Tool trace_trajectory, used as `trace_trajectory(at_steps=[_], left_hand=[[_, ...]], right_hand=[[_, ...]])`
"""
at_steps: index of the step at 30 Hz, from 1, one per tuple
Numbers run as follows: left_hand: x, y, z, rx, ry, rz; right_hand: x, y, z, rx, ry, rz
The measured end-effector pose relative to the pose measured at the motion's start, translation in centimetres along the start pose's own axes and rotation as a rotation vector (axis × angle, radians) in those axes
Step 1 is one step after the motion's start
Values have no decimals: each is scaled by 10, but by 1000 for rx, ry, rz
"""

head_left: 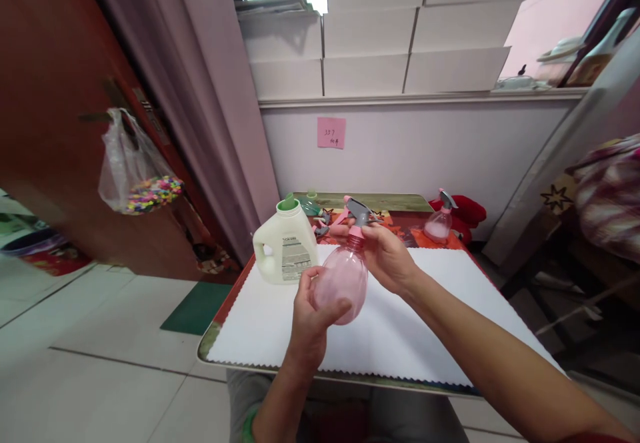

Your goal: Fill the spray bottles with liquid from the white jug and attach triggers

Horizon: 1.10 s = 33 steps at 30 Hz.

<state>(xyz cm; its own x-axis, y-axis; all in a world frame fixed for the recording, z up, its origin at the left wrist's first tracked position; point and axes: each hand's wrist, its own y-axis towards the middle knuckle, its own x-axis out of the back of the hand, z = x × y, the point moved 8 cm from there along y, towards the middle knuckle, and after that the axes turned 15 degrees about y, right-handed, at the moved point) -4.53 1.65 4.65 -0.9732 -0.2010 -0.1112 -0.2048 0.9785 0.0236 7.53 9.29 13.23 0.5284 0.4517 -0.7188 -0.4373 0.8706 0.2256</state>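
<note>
A pink see-through spray bottle (345,279) is held above the white mat, tilted slightly to the right at its top. My left hand (313,316) is wrapped round its lower body, the thumb across the front. At the neck, my right hand (387,253) grips the pink collar under the grey and pink spray head (359,211). Pale, cloudy contents show through the bottle's wall. To the left of my hands a cream jug (285,246) with a green spout and a printed label stands upright on the mat.
The white mat (415,336) covers most of the small table. Another pink spray bottle (440,219) stands at the back right by a red cloth item (470,215). Behind the jug lie a green clear bottle (309,207) and a loose spray head (321,228). White boxes (370,73) line the sill.
</note>
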Motion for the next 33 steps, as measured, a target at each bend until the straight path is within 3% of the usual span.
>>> trace_trajectory(at_steps=[6, 9, 13, 18, 23, 33], left_hand=[[-13, -5, 10, 116, -269, 22], [-24, -9, 21, 275, -355, 76], [-38, -17, 24, 447, -434, 210], [-58, -24, 18, 541, -502, 457], [-68, -27, 18, 580, -541, 567], [-69, -29, 14, 632, -487, 533]], right_hand=[[0, 2, -6, -111, 65, 31], [2, 1, -5, -103, 39, 47], [1, 2, -4, -103, 20, 115], [-1, 2, 0, -58, 8, 167], [1, 4, -2, -50, 44, 167], [2, 7, -1, -82, 110, 145]])
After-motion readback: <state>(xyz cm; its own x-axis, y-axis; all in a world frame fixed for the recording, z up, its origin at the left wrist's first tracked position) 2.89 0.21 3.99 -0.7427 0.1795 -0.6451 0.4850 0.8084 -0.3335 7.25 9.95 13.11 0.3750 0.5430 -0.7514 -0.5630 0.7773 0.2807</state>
